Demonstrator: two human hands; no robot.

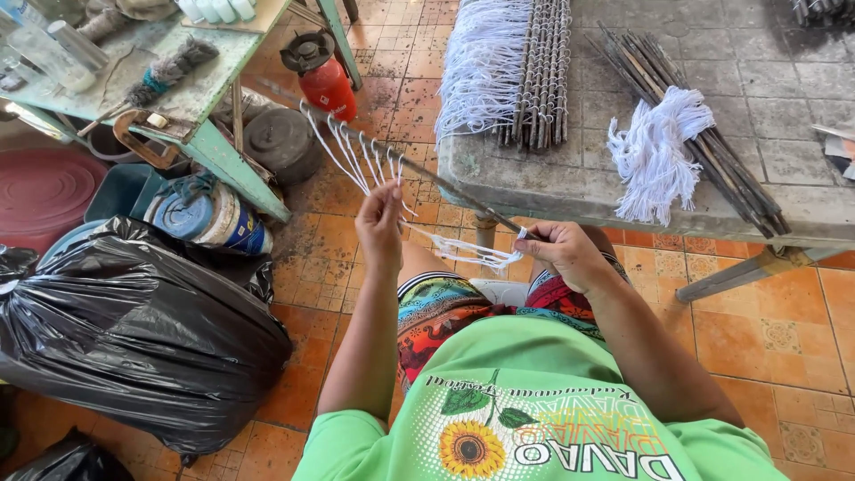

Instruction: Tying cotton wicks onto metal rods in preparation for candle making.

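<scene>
A thin dark rod [419, 169] slants from upper left down to my right hand [563, 252], which grips its near end together with a bunch of loose white strings [463, 249]. Several white string loops [352, 151] hang tied along the rod. My left hand [380, 223] pinches those hanging strings just below the rod. I sit with patterned shorts and a green shirt showing below my hands.
A grey tiled table [570, 178] ahead bears rods strung with white strings [512, 62], a bundle of dark sticks [704, 142] and a tuft of white string [655, 151]. A green bench [205, 85], red gas canister [325, 76], dark pot [280, 142] and black bag [134, 330] stand left.
</scene>
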